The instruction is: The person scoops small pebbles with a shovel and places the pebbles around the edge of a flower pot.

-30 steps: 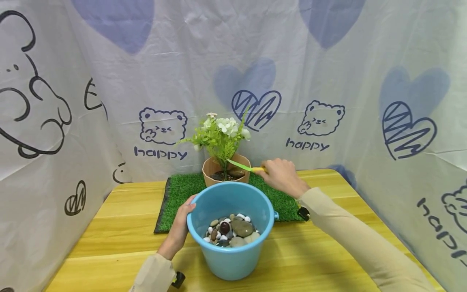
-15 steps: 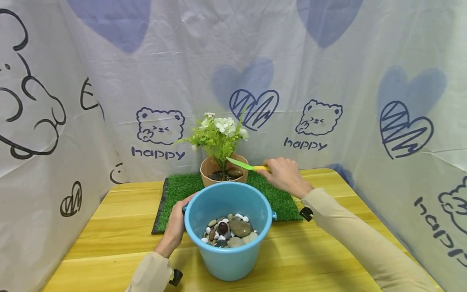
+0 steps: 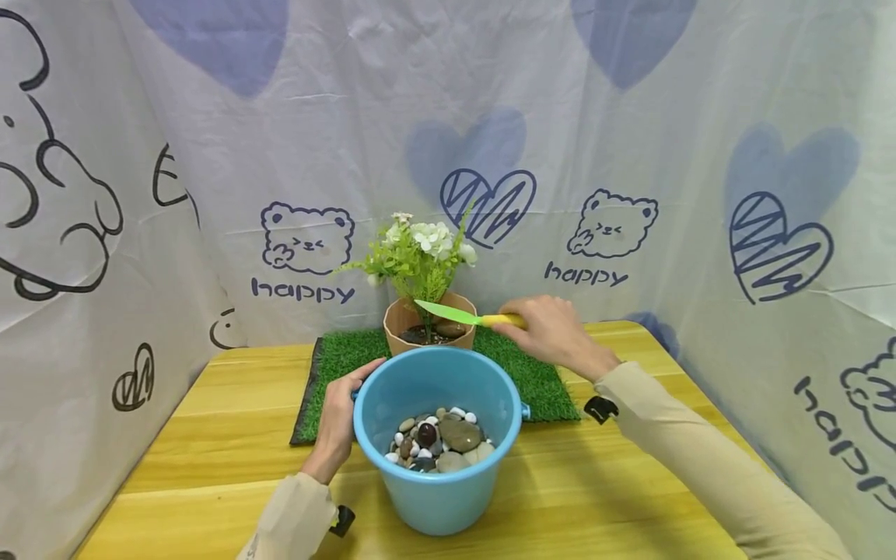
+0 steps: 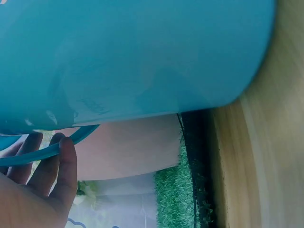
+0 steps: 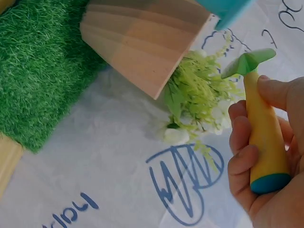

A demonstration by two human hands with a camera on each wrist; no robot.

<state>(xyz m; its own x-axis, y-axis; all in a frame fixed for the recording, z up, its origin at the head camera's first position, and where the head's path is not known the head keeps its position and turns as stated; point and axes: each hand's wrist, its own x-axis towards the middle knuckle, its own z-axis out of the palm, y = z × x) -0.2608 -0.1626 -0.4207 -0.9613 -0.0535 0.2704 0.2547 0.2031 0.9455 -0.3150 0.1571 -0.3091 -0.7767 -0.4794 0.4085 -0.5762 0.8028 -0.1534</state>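
My right hand (image 3: 553, 330) grips the yellow handle of a small garden trowel (image 3: 451, 313), its green blade pointing left in front of the potted plant. In the right wrist view, the fingers and thumb wrap the trowel's handle (image 5: 266, 137), which ends in a teal cap. A blue bucket (image 3: 441, 498) with stones (image 3: 458, 433) in its bottom stands on the table. My left hand (image 3: 338, 412) holds the bucket's left side near the rim. In the left wrist view, its fingers (image 4: 66, 171) meet the bucket's blue carrying handle (image 4: 28, 156); the thumb is hidden.
Behind the bucket, a tan flowerpot (image 3: 402, 319) with white flowers (image 3: 432, 239), green leaves and dark stones stands on artificial grass (image 3: 539, 385). The wooden table (image 3: 203, 467) is bordered by printed white cloth (image 3: 392, 93) at the back and sides.
My right hand and the trowel have shifted slightly; the blade now reaches farther left across the pot. My left hand has slid its thumb back off the bucket's rim. The bucket stays put.
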